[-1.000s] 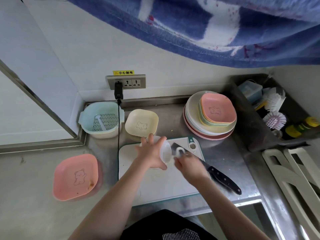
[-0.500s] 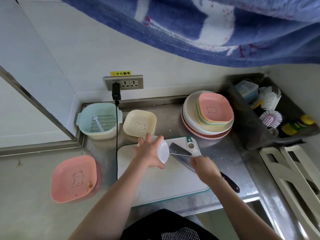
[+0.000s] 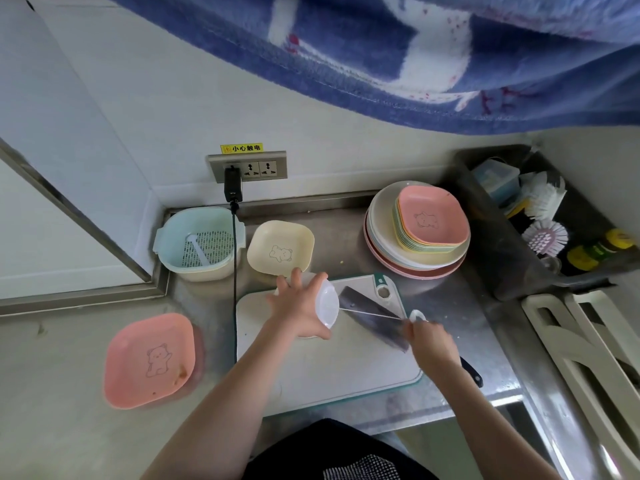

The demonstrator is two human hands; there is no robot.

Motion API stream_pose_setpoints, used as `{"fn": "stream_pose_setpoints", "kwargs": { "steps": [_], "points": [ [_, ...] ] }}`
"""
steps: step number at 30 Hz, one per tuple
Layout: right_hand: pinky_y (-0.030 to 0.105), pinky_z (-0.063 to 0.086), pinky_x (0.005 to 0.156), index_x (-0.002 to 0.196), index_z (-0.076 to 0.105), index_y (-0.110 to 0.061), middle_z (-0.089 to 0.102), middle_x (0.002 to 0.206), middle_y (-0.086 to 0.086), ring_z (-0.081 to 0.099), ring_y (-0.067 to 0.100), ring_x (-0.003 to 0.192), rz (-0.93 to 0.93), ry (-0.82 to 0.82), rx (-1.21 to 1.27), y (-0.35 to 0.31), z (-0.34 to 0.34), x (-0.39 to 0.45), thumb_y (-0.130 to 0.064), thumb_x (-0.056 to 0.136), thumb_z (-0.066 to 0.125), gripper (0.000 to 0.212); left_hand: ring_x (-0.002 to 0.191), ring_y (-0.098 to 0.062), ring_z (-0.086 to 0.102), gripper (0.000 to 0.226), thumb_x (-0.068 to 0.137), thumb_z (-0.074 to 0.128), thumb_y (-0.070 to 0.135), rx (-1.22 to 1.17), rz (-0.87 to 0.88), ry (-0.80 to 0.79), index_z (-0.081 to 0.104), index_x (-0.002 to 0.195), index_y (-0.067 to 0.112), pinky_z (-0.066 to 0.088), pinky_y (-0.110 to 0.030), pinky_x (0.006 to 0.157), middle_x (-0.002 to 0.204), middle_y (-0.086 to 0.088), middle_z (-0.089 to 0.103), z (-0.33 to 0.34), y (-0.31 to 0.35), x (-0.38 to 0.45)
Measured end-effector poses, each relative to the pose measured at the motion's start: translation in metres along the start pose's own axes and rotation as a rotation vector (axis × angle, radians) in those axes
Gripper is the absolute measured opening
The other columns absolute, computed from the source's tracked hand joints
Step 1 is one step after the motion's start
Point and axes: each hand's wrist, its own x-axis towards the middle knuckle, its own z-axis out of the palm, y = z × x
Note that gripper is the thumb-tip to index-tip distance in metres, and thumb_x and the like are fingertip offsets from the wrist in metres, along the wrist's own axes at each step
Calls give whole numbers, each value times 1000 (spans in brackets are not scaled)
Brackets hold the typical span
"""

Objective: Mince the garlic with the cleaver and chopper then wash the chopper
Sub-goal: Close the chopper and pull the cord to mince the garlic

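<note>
The left hand [image 3: 300,311] is clamped over the white pull-cord chopper [image 3: 325,304], holding it near the far left corner of the cutting board [image 3: 332,368]; the right hand [image 3: 427,337] pinches the ring handle [image 3: 417,316] with the cord [image 3: 372,314] drawn taut between them; the cord runs left to right, straight away from the chopper toward the board's right edge; the cleaver [image 3: 375,322] lies beneath that line, blade angled across the board, its black handle passing under the right wrist and over the board's right edge onto the surface [image 3: 460,306]; garlic inside cannot be seen; the next pull likely depends on the left hand bracing against that rightward tug.
</note>
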Motion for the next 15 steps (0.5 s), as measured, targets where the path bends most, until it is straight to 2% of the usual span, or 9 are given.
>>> {"fn": "stream_pose_setpoints", "kwargs": {
  "steps": [3,5,7,9,11,13,15],
  "points": [
    [34,46,74,94,56,-9,63,93,15,59,30,86,-192,5,46,-49,2,-3,-16,99,35,23,126,-33,20,110,46,79,48,8,3,-5,17,137,47,38,-45,93,142,-2,13,1,1,1],
    [36,42,79,108,55,-7,60,101,18,58,33,97,-344,-10,77,-83,7,-6,-30,101,33,33,128,-34,19,111,47,80,49,13,-4,-15,16,137,47,37,-46,93,143,-3,11,0,1,1],
    [37,39,81,115,51,-6,59,104,17,55,34,101,-376,8,44,-95,7,-4,-36,101,31,38,128,-34,18,111,47,80,49,12,-6,-18,16,137,48,38,-46,92,144,-3,11,-1,0,1],
    [36,39,82,110,52,-8,63,102,15,56,32,100,-334,42,25,-78,5,-1,-30,101,32,31,128,-33,18,110,46,80,48,-11,-7,-19,16,136,49,41,-46,91,144,-2,11,-1,-2,2],
    [34,39,80,96,56,-11,64,99,11,55,28,92,-179,40,-45,-42,4,-2,-21,101,31,28,127,-32,18,109,46,79,47,-24,-7,-12,17,135,49,43,-46,90,144,-1,12,-1,-3,2],
    [33,38,76,84,51,-12,66,96,11,53,27,83,-29,15,-37,-8,6,-5,-20,101,27,30,126,-32,18,108,46,79,47,-21,-7,-3,17,135,49,42,-43,89,142,-1,13,-1,-3,2],
    [33,38,73,82,45,-11,66,93,13,56,29,83,23,-17,-23,2,10,-8,-21,100,25,29,125,-32,19,108,46,79,47,-14,-3,-2,17,135,49,42,-42,88,140,-1,14,0,-3,3]
  ]
}}
